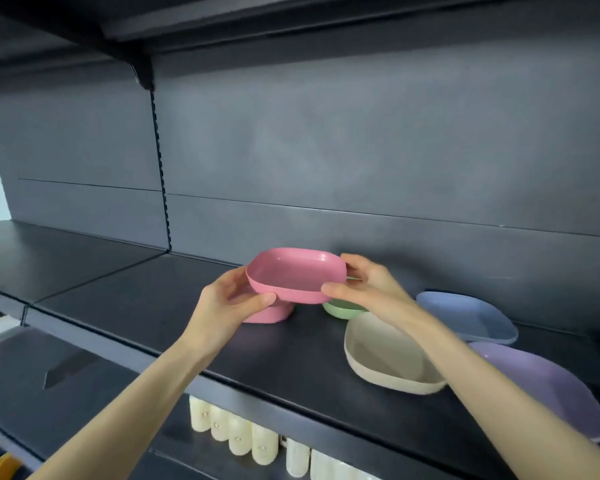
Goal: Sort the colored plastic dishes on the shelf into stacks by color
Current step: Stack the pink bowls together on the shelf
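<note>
Pink square plastic dish point(297, 275) held up over dark metal shelf point(136, 292), left hand point(229, 303) gripping left rim, right hand point(364, 289) gripping right rim. Below, on shelf: second pink dish point(274, 315). Rightward: green dish point(340, 310), beige dish point(378, 358), blue dish point(465, 313), purple dish point(541, 382).

This is a shop aisle, by its fittings. The left hand point(229, 303) is over a dark metal display shelf point(136, 299), with a plain back panel point(361, 150) beyond it. Up and left of that hand runs a slotted upright point(160, 174), and a bracket point(142, 69) at its top carries an upper shelf point(222, 19) overhead. Below the hand, one level down, identical pale bottles point(238, 436) stand in a row like stock.
</note>
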